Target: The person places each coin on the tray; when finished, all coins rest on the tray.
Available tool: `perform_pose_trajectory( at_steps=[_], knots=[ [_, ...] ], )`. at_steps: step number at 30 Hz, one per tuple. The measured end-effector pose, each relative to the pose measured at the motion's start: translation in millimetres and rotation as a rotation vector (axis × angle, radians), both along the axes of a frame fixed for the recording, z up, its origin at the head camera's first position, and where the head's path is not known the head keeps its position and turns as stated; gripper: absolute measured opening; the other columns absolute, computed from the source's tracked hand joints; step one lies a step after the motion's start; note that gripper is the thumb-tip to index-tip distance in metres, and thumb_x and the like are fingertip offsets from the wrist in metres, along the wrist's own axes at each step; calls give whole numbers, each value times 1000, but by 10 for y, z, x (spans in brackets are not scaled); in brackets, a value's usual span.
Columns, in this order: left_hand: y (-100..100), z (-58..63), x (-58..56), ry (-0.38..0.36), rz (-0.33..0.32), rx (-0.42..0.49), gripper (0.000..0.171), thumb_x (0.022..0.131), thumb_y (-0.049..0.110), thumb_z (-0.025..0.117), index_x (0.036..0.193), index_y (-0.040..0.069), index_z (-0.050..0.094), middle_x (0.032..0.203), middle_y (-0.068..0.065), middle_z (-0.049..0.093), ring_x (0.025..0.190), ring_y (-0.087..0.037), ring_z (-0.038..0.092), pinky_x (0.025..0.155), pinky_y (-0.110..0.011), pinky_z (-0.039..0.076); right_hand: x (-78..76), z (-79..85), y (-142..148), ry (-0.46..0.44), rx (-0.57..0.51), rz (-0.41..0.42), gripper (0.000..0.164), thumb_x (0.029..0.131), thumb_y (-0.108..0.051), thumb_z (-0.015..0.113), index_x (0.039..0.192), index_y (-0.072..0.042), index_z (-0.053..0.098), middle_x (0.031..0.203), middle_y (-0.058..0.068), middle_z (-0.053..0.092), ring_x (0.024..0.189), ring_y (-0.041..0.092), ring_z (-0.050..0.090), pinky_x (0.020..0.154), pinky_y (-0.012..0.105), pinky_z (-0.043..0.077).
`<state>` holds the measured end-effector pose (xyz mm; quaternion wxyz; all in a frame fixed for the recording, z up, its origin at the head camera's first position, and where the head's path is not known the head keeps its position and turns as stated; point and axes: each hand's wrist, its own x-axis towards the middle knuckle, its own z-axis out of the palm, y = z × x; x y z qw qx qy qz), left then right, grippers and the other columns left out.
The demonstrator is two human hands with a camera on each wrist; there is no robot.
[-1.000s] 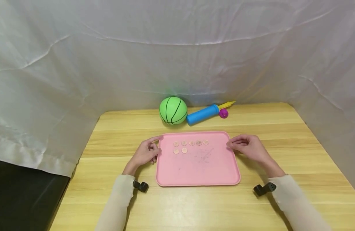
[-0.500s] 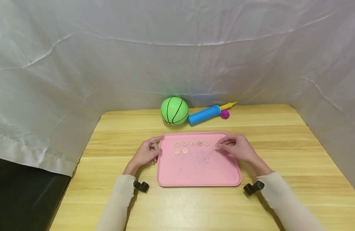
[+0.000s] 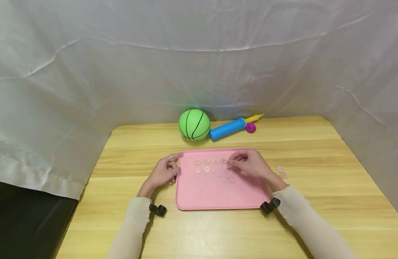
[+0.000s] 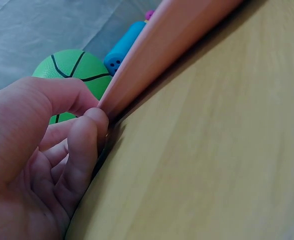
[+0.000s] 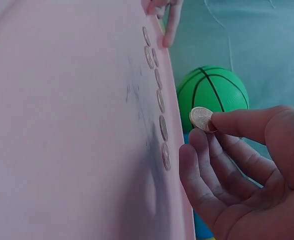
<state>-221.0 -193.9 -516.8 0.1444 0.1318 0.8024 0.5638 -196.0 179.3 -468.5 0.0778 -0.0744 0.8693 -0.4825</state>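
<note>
My right hand (image 3: pixel 250 166) pinches a coin (image 5: pixel 202 119) between thumb and fingers, just above the pink tray (image 3: pixel 199 199). Inside the tray, a row of several coins (image 3: pixel 215 161) lies flat along the far side, and the hand partly hides the row's right end in the head view. Two more coins (image 3: pixel 207 169) lie below that row at the left. At the tray's left rim, my left hand (image 3: pixel 161 171) grips the edge with thumb and index finger near the far corner. The left wrist view shows those fingertips (image 4: pixel 96 116) against the rim.
Behind the tray stand a green ball (image 3: pixel 194 125) with black lines, a blue hand pump (image 3: pixel 227 129) with a yellow nozzle, and a small purple piece (image 3: pixel 250 127). Two loose coins (image 3: pixel 280 169) lie on the wooden table (image 3: pixel 199 233) right of the tray. Pale cloth hangs behind.
My right hand has moved left with its coin, from the tray's right rim to the right end of the far row. Two table coins now show behind it. The left hand stays put.
</note>
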Motion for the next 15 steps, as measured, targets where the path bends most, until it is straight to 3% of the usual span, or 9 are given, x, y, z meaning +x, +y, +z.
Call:
perform_pose_trajectory(
  at_steps=[8,15],
  knots=[
    [-9,13,-14,4,-2,-3,63,101,-1,67,161,9,53,80,-9,67,53,-14,59,44,-25,57,-54,-5,-199,17,37,10,8,97,-14,81,102,-9,84,94,7,83,75,14,71,63,22,62],
    [-8,9,-9,5,-3,-6,63,100,-1,68,161,8,53,78,-8,66,52,-15,59,44,-26,57,-94,-50,-319,10,46,65,10,98,-13,78,104,-6,83,92,8,80,75,13,69,65,21,59]
  ],
)
